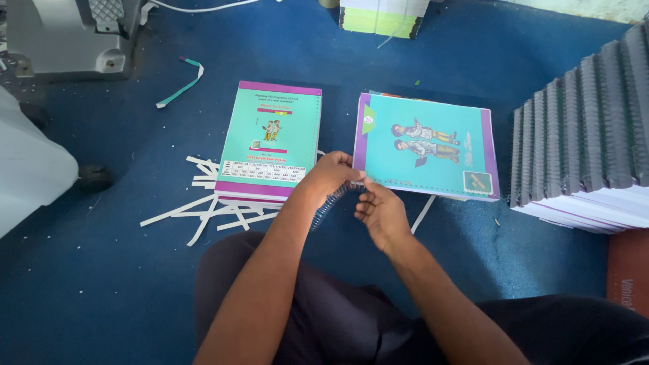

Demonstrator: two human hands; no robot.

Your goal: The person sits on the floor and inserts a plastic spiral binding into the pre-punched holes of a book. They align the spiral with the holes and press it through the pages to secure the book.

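Observation:
My left hand (330, 177) and my right hand (380, 211) meet over the blue floor, both gripping a dark spiral binding coil (330, 203) that runs down-left from the fingers. The coil's upper end is at the near-left corner of a teal notebook stack with a purple edge and two cartoon figures (426, 145). A second teal and purple notebook stack (270, 138), back cover up, lies just left of my left hand.
Fanned rows of spiral-bound books (581, 145) fill the right side. White paper strips (203, 209) litter the floor at the left. A grey machine base (67, 37) stands top left, a green-edged paper stack (382, 17) at the top.

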